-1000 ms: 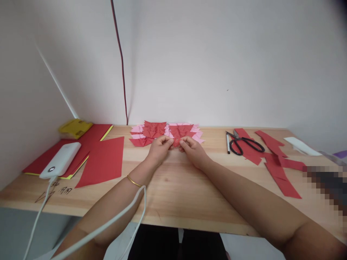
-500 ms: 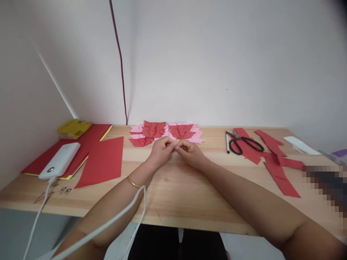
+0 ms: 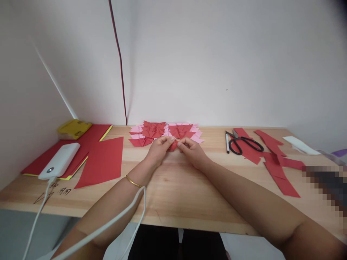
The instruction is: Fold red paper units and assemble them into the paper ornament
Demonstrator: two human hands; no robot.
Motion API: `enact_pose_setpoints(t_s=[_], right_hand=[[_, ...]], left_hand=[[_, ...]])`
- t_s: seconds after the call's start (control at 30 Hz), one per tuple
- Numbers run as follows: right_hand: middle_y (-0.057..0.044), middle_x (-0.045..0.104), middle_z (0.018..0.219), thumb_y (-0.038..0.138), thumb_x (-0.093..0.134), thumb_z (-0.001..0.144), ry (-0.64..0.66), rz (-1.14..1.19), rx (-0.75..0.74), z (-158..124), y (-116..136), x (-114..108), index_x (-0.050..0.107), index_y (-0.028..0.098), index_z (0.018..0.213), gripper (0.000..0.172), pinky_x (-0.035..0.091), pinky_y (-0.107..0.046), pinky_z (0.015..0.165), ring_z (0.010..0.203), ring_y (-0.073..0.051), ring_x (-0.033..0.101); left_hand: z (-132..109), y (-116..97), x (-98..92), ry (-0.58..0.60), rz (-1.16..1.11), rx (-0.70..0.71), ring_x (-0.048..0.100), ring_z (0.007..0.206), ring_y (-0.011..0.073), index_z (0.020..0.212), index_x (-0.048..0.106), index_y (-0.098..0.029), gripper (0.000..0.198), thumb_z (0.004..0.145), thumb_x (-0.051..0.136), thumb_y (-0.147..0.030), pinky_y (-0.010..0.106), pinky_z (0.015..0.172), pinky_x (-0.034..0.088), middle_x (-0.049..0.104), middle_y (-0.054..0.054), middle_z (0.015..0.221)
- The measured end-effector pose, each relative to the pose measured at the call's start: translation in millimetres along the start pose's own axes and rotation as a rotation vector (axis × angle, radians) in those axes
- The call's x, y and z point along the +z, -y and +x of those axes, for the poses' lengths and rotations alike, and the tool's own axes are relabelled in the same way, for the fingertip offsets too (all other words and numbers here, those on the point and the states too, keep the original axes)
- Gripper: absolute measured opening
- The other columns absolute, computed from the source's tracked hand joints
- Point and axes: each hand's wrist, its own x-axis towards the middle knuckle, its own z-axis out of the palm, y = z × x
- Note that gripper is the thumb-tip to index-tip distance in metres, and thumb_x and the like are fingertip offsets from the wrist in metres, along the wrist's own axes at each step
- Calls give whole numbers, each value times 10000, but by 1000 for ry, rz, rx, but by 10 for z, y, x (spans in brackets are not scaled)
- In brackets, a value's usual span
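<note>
My left hand (image 3: 159, 148) and my right hand (image 3: 191, 150) meet near the back middle of the wooden table (image 3: 173, 187). Both pinch a small folded red paper piece (image 3: 174, 144) between their fingertips. Just behind them lies a pile of folded red and pink paper pieces (image 3: 165, 131) against the wall. A gold bangle (image 3: 133, 181) sits on my left wrist.
Red paper sheets (image 3: 103, 160) and a white power bank (image 3: 60, 161) with its cable lie at the left, with a yellow packet (image 3: 74, 129) behind. Black scissors (image 3: 245, 144), a pen (image 3: 227, 142) and red paper strips (image 3: 276, 162) lie at the right.
The hands stay in the same spot; the fingers have shifted on the small red piece, which shows a little more between them now than half a second ago.
</note>
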Motion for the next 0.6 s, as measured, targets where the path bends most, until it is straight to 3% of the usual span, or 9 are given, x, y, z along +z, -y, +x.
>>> enact_pose_setpoints(t_s=[0.27, 0.47, 0.6], right_hand=[[26, 523, 693, 411, 534, 821, 21, 29, -1, -2, 4, 8, 551, 192, 822, 220, 381, -251, 630, 637, -114, 458], [18, 531, 699, 384, 548, 803, -7, -39, -39, 0, 6, -5, 528, 192, 745, 201, 373, -253, 619, 644, -121, 458], [25, 516, 690, 382, 545, 812, -9, -10, -44, 3, -36, -12, 531, 196, 763, 194, 364, -248, 615, 647, -119, 454]], left_hand=[[1, -3, -21, -33, 131, 23, 470, 592, 104, 645, 607, -150, 187, 697, 639, -327, 244, 599, 358, 560, -10, 608], [-16, -56, -17, -24, 310, 108, 468, 594, 113, 623, 605, -159, 165, 704, 618, -301, 246, 588, 351, 551, -16, 591], [-15, -48, -8, -16, 285, 108, 476, 614, 111, 628, 612, -154, 165, 701, 623, -302, 240, 604, 357, 564, -14, 613]])
